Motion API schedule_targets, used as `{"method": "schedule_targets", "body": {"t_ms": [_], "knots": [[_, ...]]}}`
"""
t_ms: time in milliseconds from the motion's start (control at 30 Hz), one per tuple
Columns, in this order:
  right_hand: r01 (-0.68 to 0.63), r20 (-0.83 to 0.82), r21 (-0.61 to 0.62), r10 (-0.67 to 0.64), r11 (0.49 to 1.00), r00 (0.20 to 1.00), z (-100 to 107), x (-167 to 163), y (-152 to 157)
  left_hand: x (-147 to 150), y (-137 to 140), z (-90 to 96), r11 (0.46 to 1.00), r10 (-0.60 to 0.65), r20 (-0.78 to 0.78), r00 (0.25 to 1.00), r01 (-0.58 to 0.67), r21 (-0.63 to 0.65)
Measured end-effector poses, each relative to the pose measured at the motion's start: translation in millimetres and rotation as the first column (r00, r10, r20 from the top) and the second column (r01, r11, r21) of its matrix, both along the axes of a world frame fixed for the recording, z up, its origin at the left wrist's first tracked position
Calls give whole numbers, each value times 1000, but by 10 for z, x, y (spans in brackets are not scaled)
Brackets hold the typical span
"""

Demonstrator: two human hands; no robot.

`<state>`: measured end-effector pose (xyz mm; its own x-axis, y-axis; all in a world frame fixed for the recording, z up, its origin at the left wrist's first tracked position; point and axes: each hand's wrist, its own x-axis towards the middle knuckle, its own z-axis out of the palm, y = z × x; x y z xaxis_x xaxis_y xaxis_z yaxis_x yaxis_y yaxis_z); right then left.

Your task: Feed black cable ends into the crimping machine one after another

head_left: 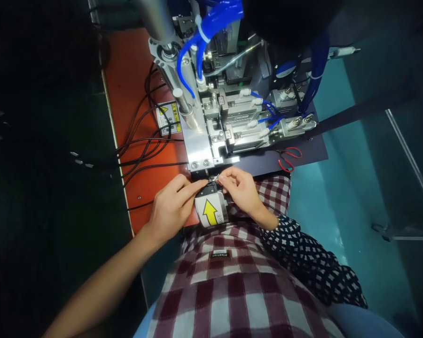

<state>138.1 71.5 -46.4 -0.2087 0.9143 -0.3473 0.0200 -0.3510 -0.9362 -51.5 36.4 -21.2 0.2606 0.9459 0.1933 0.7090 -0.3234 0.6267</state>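
My left hand (172, 206) reaches in from the left, with its index finger stretched out and the tip touching a small metallic piece (212, 180) at the machine's front end. Its thumb lies lower and apart from that fingertip. On the other side, my right hand (240, 188) is closed in a pinch at the same spot. Something tiny with a bit of red shows at its fingertips, too small to name. Just below both hands is a cylindrical part with a white label and yellow arrow (210, 211). Beyond them stands the metal machine (199, 148).
Blue air hoses (211, 23) and small cylinders (246, 115) fill the machine's upper part. Black cables (141, 141) cross the orange plate (123, 84) at left, beside a warning label (168, 118). Red-handled scissors (289, 157) lie on the dark base plate (264, 162) at right.
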Motion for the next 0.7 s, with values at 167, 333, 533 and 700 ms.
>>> {"method": "schedule_targets", "body": {"t_ms": [167, 333, 533, 700], "knots": [[-7, 25, 30, 6, 1000, 1000, -24, 9, 9, -21, 10, -26, 999, -28, -108, 994, 31, 33], [-24, 36, 37, 23, 999, 999, -40, 27, 13, -31, 20, -55, 995, -52, -160, 986, 64, 72], [-38, 73, 68, 33, 997, 997, -32, 31, 2, -41, 12, -53, 992, -48, -184, 982, 69, 108], [-39, 68, 65, 34, 997, 997, -25, 33, 5, -34, 17, -55, 988, -51, -212, 976, 80, 130]]}}
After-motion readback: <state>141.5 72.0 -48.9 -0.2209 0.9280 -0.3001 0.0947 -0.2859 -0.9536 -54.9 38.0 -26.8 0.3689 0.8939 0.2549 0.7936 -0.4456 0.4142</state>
